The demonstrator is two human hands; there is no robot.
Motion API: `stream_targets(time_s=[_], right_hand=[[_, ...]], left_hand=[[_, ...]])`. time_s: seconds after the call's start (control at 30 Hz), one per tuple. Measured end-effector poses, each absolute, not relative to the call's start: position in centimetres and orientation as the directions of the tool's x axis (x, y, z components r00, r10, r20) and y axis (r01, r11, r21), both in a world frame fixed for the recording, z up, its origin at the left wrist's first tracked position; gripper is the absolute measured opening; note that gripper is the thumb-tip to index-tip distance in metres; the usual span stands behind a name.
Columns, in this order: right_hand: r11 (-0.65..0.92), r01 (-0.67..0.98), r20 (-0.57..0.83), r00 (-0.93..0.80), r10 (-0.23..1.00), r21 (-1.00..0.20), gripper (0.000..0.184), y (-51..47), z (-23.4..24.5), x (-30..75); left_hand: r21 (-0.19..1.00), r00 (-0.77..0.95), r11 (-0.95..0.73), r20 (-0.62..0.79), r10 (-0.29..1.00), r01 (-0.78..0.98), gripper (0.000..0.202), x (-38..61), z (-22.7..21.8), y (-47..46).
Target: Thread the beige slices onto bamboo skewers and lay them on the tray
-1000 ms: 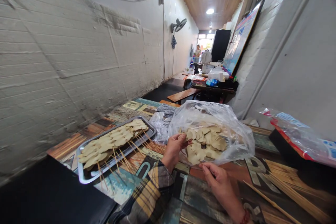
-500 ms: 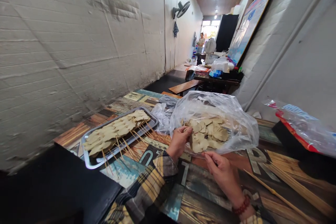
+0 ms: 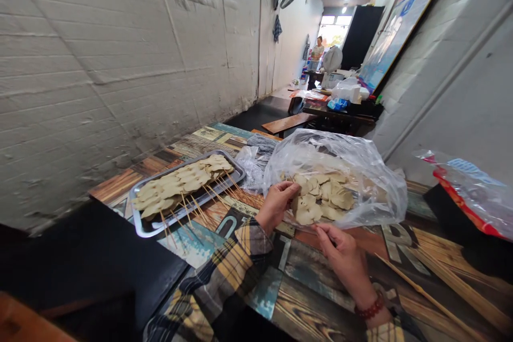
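Note:
My left hand (image 3: pixel 277 204) is closed in a pinch at the near left side of a clear plastic bag (image 3: pixel 377 195), its fingertips on a thin beige slice (image 3: pixel 300 207). Many similar loose slices (image 3: pixel 334 192) lie inside the bag. My right hand (image 3: pixel 342 254), with a red bead bracelet, pinches with thumb and forefinger just below the bag's front edge. Whatever is between those fingers is too small to make out. To the left, a metal tray (image 3: pixel 142 228) carries rows of skewered slices (image 3: pixel 182 184), their sticks (image 3: pixel 192 208) poking out over the near side.
Loose bamboo skewers (image 3: pixel 460 283) lie on the patterned table (image 3: pixel 308 283) at right. A red-edged plastic package (image 3: pixel 468 192) is beyond them. Behind the tray sit a crumpled clear bag (image 3: pixel 252 168) and grey cloth (image 3: pixel 262 142). A person (image 3: pixel 317 53) stands far back.
The camera view has shifted, so the room appears slightly right. Both hands keep nearly the same pinching pose by the bag.

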State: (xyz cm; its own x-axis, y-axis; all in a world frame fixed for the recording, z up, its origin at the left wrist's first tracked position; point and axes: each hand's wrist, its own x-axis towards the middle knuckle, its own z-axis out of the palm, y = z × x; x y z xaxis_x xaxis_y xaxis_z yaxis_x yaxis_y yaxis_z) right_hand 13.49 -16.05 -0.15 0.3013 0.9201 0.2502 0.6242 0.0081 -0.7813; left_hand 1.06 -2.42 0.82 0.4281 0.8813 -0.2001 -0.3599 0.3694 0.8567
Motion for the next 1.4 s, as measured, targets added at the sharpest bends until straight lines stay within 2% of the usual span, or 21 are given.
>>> stream_targets(time_s=[0.23,0.63,0.87,1.0,1.13,1.23,1.33,1.4], right_hand=[[0.043,0.690,0.305,0.262,0.916,-0.722,0.033,-16.1,-1.4,13.9],[0.035,0.708,0.314,0.268,0.911,-0.706,0.034,-16.0,-1.3,13.9],[-0.018,0.685,0.280,0.322,0.904,-0.729,0.038,-15.8,-1.6,14.6],[-0.009,0.625,0.298,0.385,0.874,-0.781,0.038,-15.7,-1.8,15.6],[0.014,0.510,0.320,0.517,0.794,-0.860,0.042,-15.6,-1.5,17.1],[0.031,0.455,0.327,0.589,0.739,-0.890,0.043,-15.7,-1.4,18.0],[0.048,0.461,0.356,0.612,0.706,-0.886,0.042,-15.8,-1.1,18.2],[0.064,0.470,0.374,0.606,0.702,-0.880,0.040,-15.8,-0.8,18.0]], left_hand=[[0.895,0.403,0.328,-0.191,0.895,-0.303,0.041,1.2,0.6,-2.6],[0.885,0.427,0.335,-0.179,0.886,-0.324,0.045,1.5,0.3,-2.8],[0.843,0.539,0.397,-0.157,0.828,-0.364,0.049,1.3,0.5,-2.8],[0.857,0.499,0.351,-0.132,0.857,-0.377,0.042,1.0,0.7,-2.4],[0.888,0.407,0.246,-0.074,0.910,-0.389,0.033,0.8,0.7,-1.6],[0.946,0.339,0.100,0.012,0.941,-0.310,0.023,0.9,0.0,-1.1],[0.989,0.351,-0.089,0.125,0.928,-0.118,0.015,1.2,-1.0,-0.6],[0.957,0.389,-0.278,0.226,0.893,0.082,0.012,1.3,-1.5,-0.4]])
